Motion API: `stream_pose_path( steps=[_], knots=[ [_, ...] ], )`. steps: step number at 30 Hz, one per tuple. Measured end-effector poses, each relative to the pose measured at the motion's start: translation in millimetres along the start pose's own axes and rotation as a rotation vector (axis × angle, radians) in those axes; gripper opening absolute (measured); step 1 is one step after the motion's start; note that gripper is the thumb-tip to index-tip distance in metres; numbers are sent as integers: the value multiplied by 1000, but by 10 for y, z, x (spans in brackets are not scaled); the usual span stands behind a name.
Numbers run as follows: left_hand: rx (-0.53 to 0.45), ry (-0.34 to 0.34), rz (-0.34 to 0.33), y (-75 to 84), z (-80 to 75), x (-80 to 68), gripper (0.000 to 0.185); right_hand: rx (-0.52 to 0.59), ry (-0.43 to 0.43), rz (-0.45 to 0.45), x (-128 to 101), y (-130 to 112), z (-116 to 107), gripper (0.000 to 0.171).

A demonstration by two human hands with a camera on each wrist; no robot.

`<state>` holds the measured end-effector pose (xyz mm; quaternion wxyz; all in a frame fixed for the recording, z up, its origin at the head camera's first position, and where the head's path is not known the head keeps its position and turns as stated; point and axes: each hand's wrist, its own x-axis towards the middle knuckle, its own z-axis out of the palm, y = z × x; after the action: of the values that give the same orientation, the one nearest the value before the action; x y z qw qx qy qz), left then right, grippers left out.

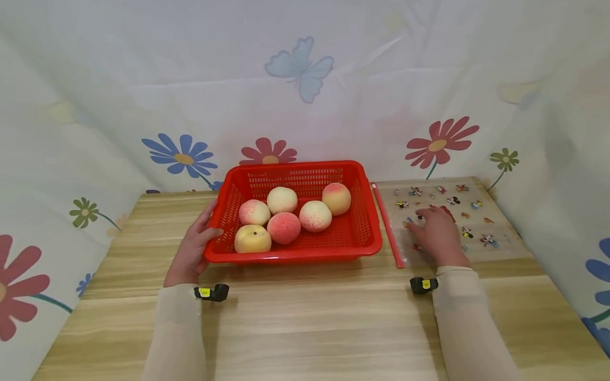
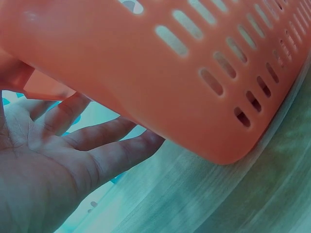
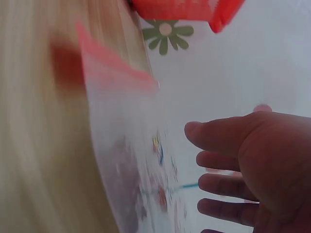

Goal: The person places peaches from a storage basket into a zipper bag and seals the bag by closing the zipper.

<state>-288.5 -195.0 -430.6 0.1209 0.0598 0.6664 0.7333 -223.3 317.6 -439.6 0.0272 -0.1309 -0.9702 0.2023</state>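
Resting straight-fingered, left hand (image 1: 190, 253) touches basket (image 1: 295, 254); right hand (image 1: 436, 235) seemingly presses blurred bag (image 1: 495, 211).

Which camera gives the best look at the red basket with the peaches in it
The head view: it shows the whole red basket on the table, six peaches inside, the left hand at its side. The left wrist view shows only a slotted wall close up; the right wrist view catches just a corner.

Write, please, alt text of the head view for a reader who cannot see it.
A red slotted plastic basket holding six peaches sits on a wooden table. The left hand touches its left side; the right hand rests on a clear printed zip bag beside it.
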Motion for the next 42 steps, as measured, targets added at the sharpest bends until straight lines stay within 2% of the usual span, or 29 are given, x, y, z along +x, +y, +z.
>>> stream_pose_path(
  steps=[11,18,28,42],
  knots=[
    [-1,-3,23,-25,-29,14,72,9,-51,-37,118,-295,125,54],
    [0,12,5,-18,-3,17,73,50,-110,3,149,-411,169,59],
    [-1,21,1,-18,-11,20,73,33,-111,-35,178,-454,195,56],
    [-1,14,-15,14,6,7,73,31,-121,-6,218,-442,269,54]
  ],
)
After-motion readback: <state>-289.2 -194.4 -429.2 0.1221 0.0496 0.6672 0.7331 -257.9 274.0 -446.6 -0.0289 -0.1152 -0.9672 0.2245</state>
